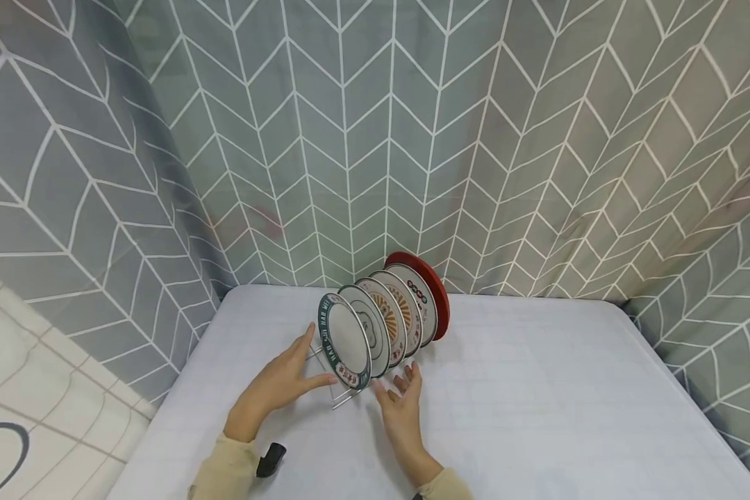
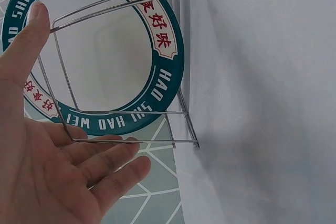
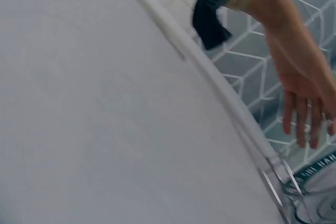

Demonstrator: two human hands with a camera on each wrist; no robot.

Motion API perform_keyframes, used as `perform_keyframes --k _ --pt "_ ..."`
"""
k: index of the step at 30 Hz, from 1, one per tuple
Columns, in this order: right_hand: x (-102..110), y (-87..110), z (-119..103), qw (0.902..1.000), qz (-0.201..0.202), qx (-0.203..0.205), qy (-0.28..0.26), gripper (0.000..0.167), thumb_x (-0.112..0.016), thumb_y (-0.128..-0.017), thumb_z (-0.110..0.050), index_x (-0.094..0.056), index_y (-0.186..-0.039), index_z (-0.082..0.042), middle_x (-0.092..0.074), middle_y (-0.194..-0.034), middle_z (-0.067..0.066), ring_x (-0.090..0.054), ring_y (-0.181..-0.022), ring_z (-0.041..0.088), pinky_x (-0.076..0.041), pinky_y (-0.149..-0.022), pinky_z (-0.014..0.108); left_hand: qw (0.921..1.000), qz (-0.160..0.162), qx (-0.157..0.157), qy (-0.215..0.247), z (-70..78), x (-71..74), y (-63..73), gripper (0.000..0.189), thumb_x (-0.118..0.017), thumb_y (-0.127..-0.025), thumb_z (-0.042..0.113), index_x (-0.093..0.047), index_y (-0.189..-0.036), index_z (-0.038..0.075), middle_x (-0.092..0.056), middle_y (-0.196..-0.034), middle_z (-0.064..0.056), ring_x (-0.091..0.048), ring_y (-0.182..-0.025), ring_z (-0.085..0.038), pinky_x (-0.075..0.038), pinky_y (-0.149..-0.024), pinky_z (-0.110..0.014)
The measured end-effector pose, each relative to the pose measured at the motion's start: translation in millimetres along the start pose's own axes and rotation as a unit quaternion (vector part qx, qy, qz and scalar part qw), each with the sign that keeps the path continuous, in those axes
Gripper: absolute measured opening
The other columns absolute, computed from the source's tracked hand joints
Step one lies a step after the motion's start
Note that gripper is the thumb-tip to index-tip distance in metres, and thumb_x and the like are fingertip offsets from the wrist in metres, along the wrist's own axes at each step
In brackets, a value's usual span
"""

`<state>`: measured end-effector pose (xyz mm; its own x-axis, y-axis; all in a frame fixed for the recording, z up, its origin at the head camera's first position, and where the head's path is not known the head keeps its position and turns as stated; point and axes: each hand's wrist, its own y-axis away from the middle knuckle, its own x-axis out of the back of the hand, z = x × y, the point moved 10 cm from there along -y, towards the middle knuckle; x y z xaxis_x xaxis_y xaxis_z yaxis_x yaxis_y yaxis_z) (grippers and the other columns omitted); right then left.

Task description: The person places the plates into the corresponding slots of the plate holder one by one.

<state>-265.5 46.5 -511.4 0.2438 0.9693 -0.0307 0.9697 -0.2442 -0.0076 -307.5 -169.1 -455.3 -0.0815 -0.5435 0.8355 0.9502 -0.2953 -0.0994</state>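
Several round plates stand on edge in a row in a metal wire rack [image 1: 348,398]. The front plate [image 1: 347,340] has a dark green rim with white lettering; behind it come a green-edged plate [image 1: 364,321] and plates with orange patterns. At the back stands a larger red round plate [image 1: 440,298]. My left hand [image 1: 278,382] is at the rack's left front, fingers and thumb spread. In the left wrist view its thumb lies by an upper wire corner and its fingers by the lower wire. My right hand [image 1: 403,420] is just right of the rack, fingers loosely bent, holding nothing.
The rack stands on a white-covered table [image 1: 525,403], near its back edge. A grey curtain [image 1: 362,139] with white chevron lines hangs behind and at both sides. A black strap piece [image 1: 271,460] sticks out by the left sleeve. Pale tiles [image 1: 50,361] show at the left.
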Motion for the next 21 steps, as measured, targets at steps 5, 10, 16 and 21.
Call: perform_keyframes --k 5,10,16,21 --pt "-22.2 14.9 3.0 0.9997 -0.014 -0.004 -0.019 0.089 -0.064 -0.089 0.001 -0.003 -0.153 0.005 -0.016 -0.154 0.034 -0.031 -0.138 0.052 -0.036 -0.111 0.059 0.9999 -0.001 0.009 0.008 -4.5 -0.1 3.1 0.112 -0.070 -0.081 0.061 -0.011 -0.157 0.002 -0.020 -0.161 -0.020 -0.029 -0.145 -0.040 -0.032 -0.116 -0.054" --pt "-28.5 37.8 7.1 0.9986 -0.035 -0.038 -0.011 0.096 -0.065 -0.085 0.005 0.003 -0.152 0.005 -0.009 -0.155 0.035 -0.022 -0.140 0.054 -0.030 -0.114 0.062 0.9998 -0.008 0.009 0.014 -5.1 -3.3 2.2 0.112 -0.067 -0.082 0.063 -0.010 -0.157 0.004 -0.018 -0.162 -0.018 -0.028 -0.146 -0.038 -0.031 -0.117 -0.053" --pt "-28.0 71.3 0.4 0.9982 -0.044 -0.018 0.036 0.094 -0.076 -0.083 -0.007 -0.012 -0.151 -0.001 -0.016 -0.154 0.026 -0.027 -0.140 0.047 -0.034 -0.112 0.060 0.9999 -0.010 0.008 0.010 -3.5 -1.6 2.1 0.113 -0.066 -0.081 0.066 -0.010 -0.157 0.004 -0.017 -0.162 -0.017 -0.026 -0.147 -0.037 -0.029 -0.118 -0.052" --pt "-31.8 73.1 -1.1 0.9993 -0.031 -0.003 0.019 0.096 -0.078 -0.081 -0.005 -0.011 -0.150 0.000 -0.015 -0.154 0.026 -0.023 -0.141 0.047 -0.030 -0.113 0.062 0.9998 -0.009 0.012 0.010 -2.1 -1.9 2.6 0.113 -0.067 -0.081 0.064 -0.010 -0.157 0.003 -0.018 -0.162 -0.019 -0.028 -0.146 -0.039 -0.031 -0.117 -0.053"
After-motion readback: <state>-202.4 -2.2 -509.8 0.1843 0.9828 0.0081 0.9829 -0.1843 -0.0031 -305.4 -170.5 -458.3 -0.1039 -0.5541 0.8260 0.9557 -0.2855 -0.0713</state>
